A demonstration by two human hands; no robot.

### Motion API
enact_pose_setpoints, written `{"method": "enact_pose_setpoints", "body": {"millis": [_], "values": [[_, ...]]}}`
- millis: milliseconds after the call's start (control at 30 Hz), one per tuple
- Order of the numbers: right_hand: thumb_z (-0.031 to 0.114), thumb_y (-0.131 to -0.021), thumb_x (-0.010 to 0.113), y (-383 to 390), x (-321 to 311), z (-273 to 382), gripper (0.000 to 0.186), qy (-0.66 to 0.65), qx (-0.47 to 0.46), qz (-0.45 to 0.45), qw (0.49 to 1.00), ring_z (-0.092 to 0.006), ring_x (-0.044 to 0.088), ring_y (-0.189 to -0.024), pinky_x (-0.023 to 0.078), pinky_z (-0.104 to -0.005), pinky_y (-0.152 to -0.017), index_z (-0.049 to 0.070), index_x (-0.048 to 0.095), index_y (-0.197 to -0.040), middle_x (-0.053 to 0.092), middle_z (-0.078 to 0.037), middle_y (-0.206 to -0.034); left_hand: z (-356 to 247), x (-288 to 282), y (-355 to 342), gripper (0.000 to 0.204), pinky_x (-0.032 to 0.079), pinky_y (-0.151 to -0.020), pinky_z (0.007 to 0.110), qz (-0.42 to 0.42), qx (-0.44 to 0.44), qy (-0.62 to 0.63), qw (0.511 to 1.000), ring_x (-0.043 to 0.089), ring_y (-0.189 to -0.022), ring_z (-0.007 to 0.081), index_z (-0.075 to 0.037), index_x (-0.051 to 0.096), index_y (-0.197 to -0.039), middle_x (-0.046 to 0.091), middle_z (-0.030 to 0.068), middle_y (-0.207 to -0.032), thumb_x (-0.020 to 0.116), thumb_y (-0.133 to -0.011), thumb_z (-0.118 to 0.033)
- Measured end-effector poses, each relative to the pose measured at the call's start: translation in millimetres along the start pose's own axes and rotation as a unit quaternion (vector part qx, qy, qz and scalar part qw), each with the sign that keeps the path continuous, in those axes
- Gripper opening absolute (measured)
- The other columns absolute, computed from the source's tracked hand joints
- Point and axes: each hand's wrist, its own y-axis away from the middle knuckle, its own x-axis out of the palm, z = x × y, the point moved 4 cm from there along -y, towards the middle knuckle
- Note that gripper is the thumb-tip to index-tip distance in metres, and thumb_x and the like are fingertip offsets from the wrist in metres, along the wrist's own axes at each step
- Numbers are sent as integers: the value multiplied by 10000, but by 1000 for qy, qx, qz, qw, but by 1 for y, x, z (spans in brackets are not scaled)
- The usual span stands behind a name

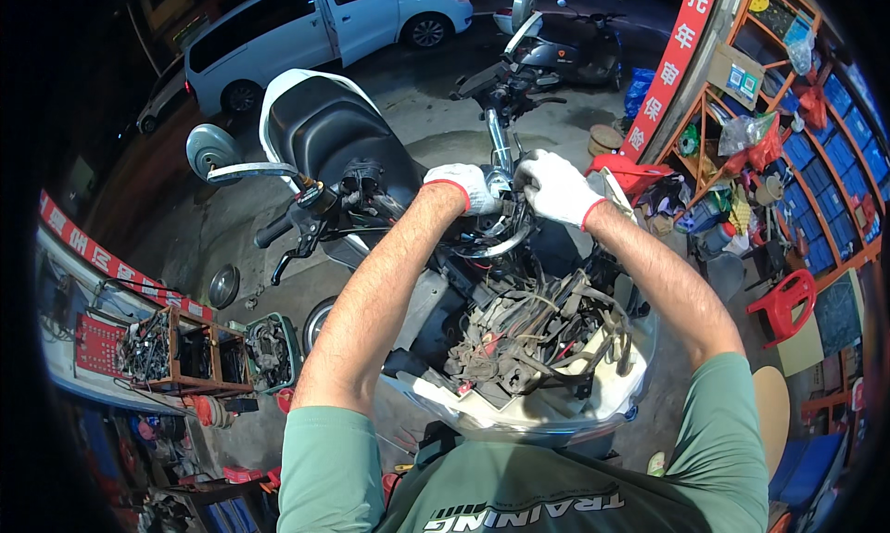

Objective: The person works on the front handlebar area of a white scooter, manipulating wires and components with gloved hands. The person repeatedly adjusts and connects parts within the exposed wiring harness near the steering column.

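— What's in your hands, seen from the head camera?

— Both are gloved and up at the scooter's (324,130) steering column (499,144). My left hand (468,188) is curled shut around the column just below the handlebar (371,195). My right hand (556,188) is closed too, pinching something small beside the column, touching the chrome ring (496,241); what it pinches I cannot tell.

— And where is the column?

— Straight ahead of me, at the middle of the frame, rising between the two gloves toward the right grip. The front panels are off.

— What's below your arms?

— A tangle of wires (538,329), lying in the white fairing (519,412) near my chest.

— Around you?

— A mirror (211,148) on the left bar end, a white car (324,23) behind, a second scooter (565,42) farther back, shelves (788,134) of parts to my right, a red stool (783,301) near them, and crates (213,352) of parts down at my left.
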Motion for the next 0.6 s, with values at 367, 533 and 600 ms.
{"method": "enact_pose_setpoints", "body": {"millis": [367,533,600], "values": [[221,-901,616,-9,19,12,367,-58,91,-44,993,-412,658,-1070,506,-486,-950,-4,631,-1190,690,-260,-1080,8,2,-4,505,552,-894,428,24,28,21,999,715,-1033,348,-18,740,-1156,738,201,-1143,636,-855,-409],[229,-886,589,-32,22,5,408,-106,117,48,986,-381,651,-1144,507,-449,-1000,44,650,-1244,688,-239,-1200,8,-2,5,475,550,-891,433,0,25,46,999,716,-1021,369,-7,746,-1130,738,216,-1125,617,-868,-382],[228,-896,582,-34,24,9,430,-99,108,36,989,-366,654,-1171,506,-428,-1020,82,651,-1294,692,-210,-1242,11,-2,9,478,549,-893,434,-29,10,47,998,713,-1027,377,-3,747,-1124,734,226,-1133,611,-872,-385]]}}
